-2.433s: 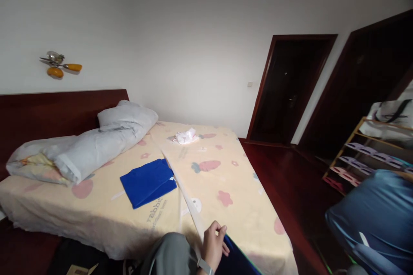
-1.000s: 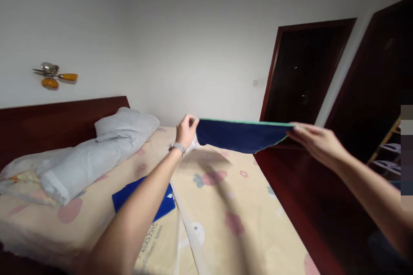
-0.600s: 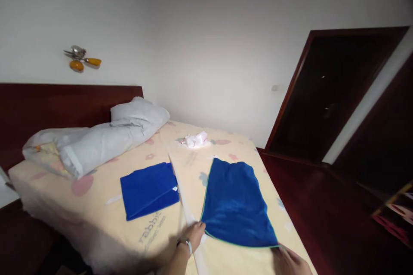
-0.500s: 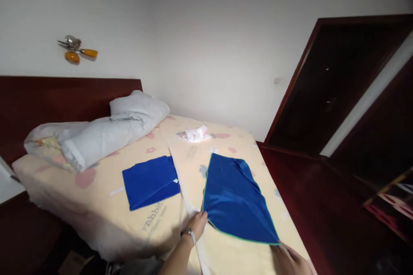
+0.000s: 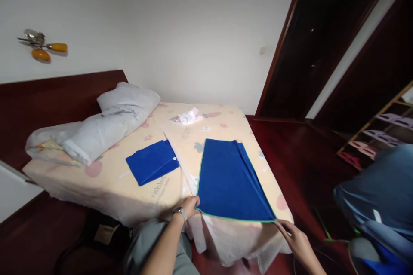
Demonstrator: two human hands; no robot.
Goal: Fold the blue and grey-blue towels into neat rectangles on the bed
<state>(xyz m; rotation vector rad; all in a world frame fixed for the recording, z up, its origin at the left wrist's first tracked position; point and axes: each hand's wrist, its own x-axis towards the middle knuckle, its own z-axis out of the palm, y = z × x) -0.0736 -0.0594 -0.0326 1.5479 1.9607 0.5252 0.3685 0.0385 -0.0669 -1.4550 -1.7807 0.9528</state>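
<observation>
A blue cloth [image 5: 229, 182] with thin green edging lies spread over the near right part of the bed, with a fold along its right side. Its near left corner is pinched in my left hand [image 5: 189, 207], which wears a wristwatch. My right hand [image 5: 295, 237] grips the near right corner between thumb and fingers, just past the bed's front edge. Left of the spread cloth, a second blue cloth [image 5: 152, 163] rests folded flat, with a small white tag.
The bed [image 5: 213, 129] has a patterned cover. A grey quilt [image 5: 125, 116] is heaped by the dark headboard [image 5: 64, 92]. A crumpled white bag [image 5: 189, 116] lies farther back. To the right are blue-grey fabric [image 5: 377, 184] and a slipper rack [image 5: 383, 126].
Both hands have drawn the cloth's near edge straighter, and the cloth lies flatter. The view has shifted right and down, bringing the blue-grey fabric and more of the rack into sight.
</observation>
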